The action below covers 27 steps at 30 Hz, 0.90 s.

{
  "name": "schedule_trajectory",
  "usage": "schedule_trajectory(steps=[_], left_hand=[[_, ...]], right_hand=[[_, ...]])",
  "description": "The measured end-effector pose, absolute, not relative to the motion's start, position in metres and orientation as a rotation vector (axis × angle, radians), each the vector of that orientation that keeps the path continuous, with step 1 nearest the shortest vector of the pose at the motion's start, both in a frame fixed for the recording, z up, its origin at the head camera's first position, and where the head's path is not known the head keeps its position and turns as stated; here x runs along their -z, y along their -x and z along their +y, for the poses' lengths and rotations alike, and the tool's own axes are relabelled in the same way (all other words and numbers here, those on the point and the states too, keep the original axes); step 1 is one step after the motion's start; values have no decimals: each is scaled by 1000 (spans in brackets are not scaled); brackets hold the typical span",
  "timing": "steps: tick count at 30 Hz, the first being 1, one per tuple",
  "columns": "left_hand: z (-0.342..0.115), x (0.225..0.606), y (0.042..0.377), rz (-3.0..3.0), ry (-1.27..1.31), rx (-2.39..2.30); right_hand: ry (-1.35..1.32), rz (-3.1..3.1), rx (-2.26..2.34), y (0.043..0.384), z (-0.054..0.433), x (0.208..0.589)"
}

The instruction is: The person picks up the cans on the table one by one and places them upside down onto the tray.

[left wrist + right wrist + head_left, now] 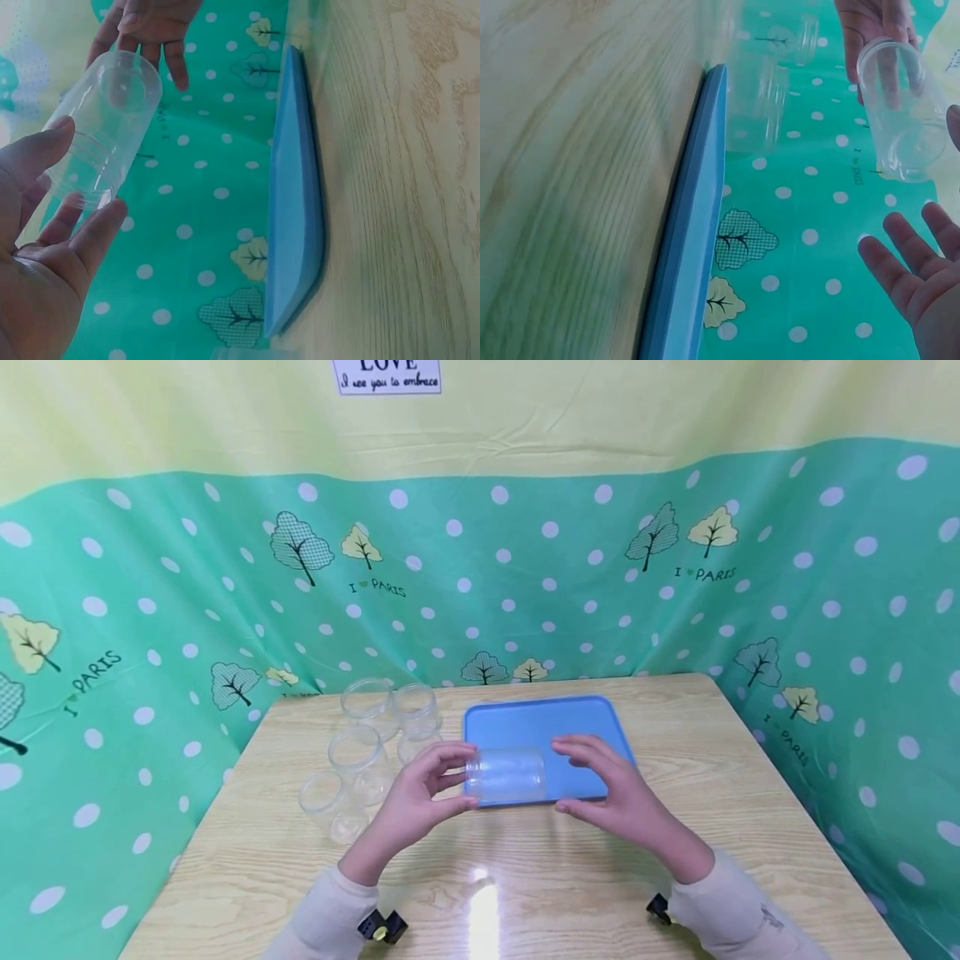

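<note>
My left hand (420,795) grips a clear jar (512,775) by its ridged, threaded mouth end, thumb on the near side and fingers on the far side. Held on its side above the table, the jar points its base toward my right hand (613,787). That right hand is apart from the jar, thumb and fingers spread around a gap. In the left wrist view, the jar (112,120) appears see-through, with nothing visible inside. The right wrist view shows the jar's round base (915,154) facing the right fingers (900,259).
Behind the jar, a blue tray (536,724) with a low rim lies on the wooden table (697,777). Several clear jars of differing widths, including a wide jar (358,750), stand at the left. A green dotted curtain (510,568) surrounds the table's back and sides.
</note>
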State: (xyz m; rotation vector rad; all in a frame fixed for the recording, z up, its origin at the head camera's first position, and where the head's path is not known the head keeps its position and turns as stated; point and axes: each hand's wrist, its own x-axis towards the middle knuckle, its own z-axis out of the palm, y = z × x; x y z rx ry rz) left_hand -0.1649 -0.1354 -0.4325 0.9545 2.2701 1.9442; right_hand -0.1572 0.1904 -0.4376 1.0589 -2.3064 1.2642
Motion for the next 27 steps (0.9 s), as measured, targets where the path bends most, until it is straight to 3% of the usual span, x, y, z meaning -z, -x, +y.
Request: schedule_trajectory(steps=[27], left_hand=[[-125,437,158,2202,-942,-1960]], right_hand=[[-1106,-2259,-1453,152,182,445]])
